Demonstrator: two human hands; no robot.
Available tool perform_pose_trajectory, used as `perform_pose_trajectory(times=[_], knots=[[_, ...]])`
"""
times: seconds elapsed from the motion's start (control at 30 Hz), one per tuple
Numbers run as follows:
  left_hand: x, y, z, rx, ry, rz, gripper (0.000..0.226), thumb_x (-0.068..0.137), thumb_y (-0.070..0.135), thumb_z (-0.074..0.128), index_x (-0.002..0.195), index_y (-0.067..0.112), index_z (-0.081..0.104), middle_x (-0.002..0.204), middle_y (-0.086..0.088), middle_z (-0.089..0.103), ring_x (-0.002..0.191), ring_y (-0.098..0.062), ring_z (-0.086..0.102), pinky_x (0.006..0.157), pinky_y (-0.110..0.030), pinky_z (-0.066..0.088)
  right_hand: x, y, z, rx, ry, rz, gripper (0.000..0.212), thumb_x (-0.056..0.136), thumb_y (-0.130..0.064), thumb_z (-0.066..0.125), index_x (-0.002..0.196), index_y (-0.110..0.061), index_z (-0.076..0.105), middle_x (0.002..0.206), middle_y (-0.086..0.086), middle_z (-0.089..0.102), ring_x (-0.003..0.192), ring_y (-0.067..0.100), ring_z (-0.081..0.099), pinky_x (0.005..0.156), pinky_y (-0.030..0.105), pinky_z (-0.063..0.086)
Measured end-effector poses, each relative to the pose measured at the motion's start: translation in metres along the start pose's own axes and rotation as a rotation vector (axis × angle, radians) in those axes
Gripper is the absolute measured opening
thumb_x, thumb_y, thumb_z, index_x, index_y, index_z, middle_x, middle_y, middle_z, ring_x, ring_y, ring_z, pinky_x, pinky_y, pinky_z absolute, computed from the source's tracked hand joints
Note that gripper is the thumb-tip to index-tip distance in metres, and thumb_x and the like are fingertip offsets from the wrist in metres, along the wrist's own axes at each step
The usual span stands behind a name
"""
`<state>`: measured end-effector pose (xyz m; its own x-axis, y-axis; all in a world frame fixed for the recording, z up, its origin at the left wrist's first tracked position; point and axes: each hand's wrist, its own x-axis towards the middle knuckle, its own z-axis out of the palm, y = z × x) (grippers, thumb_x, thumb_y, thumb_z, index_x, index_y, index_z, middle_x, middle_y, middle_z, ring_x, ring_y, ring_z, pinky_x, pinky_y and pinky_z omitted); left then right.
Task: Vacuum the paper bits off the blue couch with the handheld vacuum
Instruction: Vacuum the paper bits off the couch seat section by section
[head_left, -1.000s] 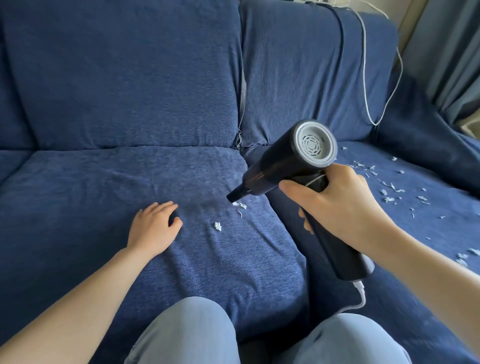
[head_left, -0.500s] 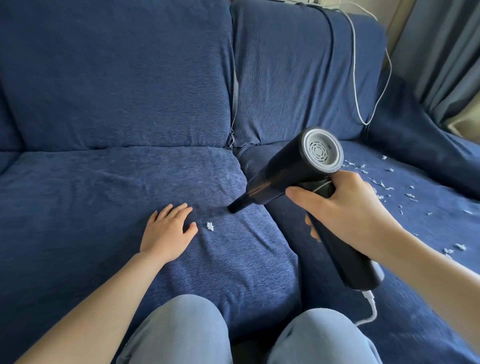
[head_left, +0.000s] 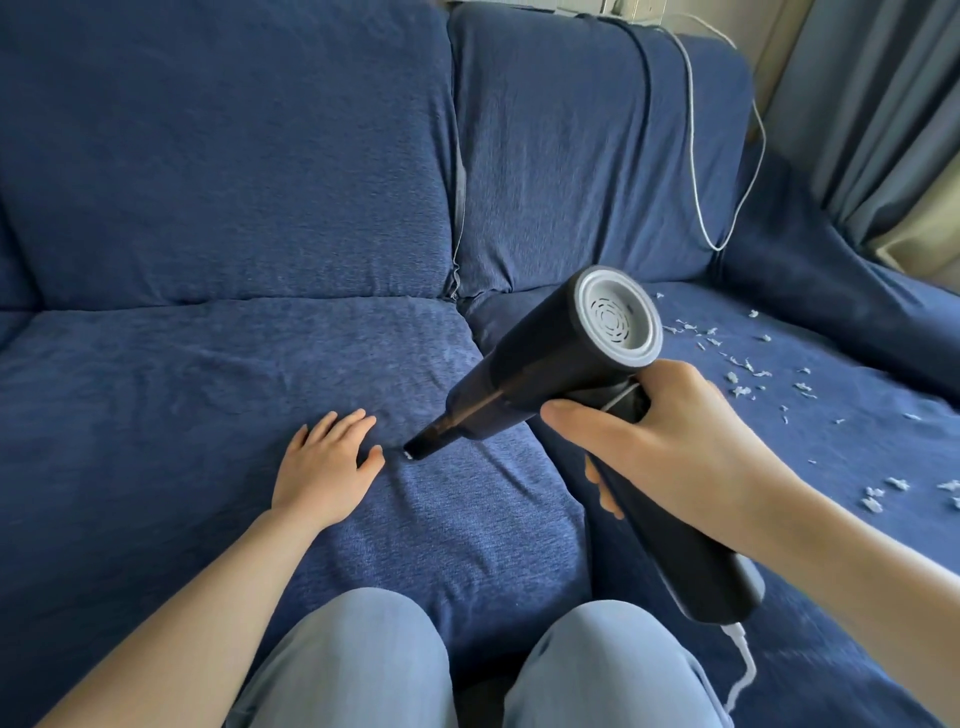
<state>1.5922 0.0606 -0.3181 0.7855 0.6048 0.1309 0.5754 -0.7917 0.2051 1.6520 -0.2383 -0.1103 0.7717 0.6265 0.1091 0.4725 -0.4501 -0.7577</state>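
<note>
Right hand (head_left: 670, 441) is wrapped tight around the vacuum (head_left: 566, 379) handle, nozzle tip down on the middle couch (head_left: 208, 389) cushion just beside the left hand (head_left: 324, 465), which lies flat and open on the fabric, holding nothing. The lone paper scrap seen there half a second ago is gone, so this cushion looks done. Many paper bits (head_left: 748, 374) remain on the right cushion; likely next. White cord (head_left: 740, 670) trails from the handle.

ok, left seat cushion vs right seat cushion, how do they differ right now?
The left seat cushion looks free of scraps; the right seat cushion is strewn with paper bits. The left hand rests flat on the left one, beside the vacuum nozzle; no hand touches the right. Both are the same blue fabric.
</note>
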Motion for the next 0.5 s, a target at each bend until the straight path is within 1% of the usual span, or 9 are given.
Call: perform_pose_trajectory(times=[0.1,0.2,0.33,0.43,0.5], knots=[[-0.003,-0.002,0.001,-0.014,0.004,-0.002,0.051,0.099,0.047,0.029,0.149,0.033,0.029,0.158,0.016,0.021,0.148,-0.011,0.013,0.121,-0.038,0.012,-0.001,0.002,0.0,0.015,0.002,-0.005,0.033,0.081,-0.033,0.071,0.057,-0.018,0.055,0.051,0.006,0.067,0.037,0.015,0.061,0.044,0.015,0.045],[-0.003,-0.002,0.001,-0.007,0.016,0.001,0.052,0.099,0.047,0.029,0.149,0.032,0.029,0.158,0.015,0.021,0.148,-0.01,0.013,0.121,-0.037,0.012,0.004,0.006,-0.006,0.017,0.009,-0.002,0.034,0.084,-0.033,0.07,0.06,-0.014,0.055,0.049,0.006,0.066,0.038,0.014,0.061,0.046,0.015,0.046],[-0.001,-0.003,0.0,-0.005,0.024,-0.005,0.052,0.099,0.047,0.03,0.149,0.032,0.031,0.157,0.015,0.023,0.147,-0.01,0.015,0.121,-0.037,0.013,0.016,0.013,-0.012,0.093,-0.006,0.034,0.032,0.083,-0.033,0.071,0.064,-0.013,0.057,0.052,0.006,0.066,0.041,0.017,0.062,0.046,0.021,0.048],[0.0,-0.002,0.001,-0.016,0.03,-0.013,0.05,0.098,0.045,0.034,0.146,0.031,0.035,0.156,0.015,0.027,0.147,-0.011,0.018,0.12,-0.037,0.016,0.018,0.018,-0.006,0.085,-0.037,0.022,0.031,0.08,-0.036,0.069,0.06,-0.016,0.057,0.051,0.007,0.067,0.041,0.018,0.063,0.047,0.022,0.049],[0.001,0.0,0.002,-0.006,0.023,-0.024,0.049,0.098,0.043,0.035,0.146,0.031,0.036,0.156,0.014,0.028,0.147,-0.012,0.018,0.119,-0.038,0.016,0.019,0.02,-0.003,0.081,-0.034,0.006,0.032,0.081,-0.035,0.069,0.058,-0.017,0.056,0.048,0.005,0.066,0.04,0.016,0.062,0.047,0.02,0.049]])
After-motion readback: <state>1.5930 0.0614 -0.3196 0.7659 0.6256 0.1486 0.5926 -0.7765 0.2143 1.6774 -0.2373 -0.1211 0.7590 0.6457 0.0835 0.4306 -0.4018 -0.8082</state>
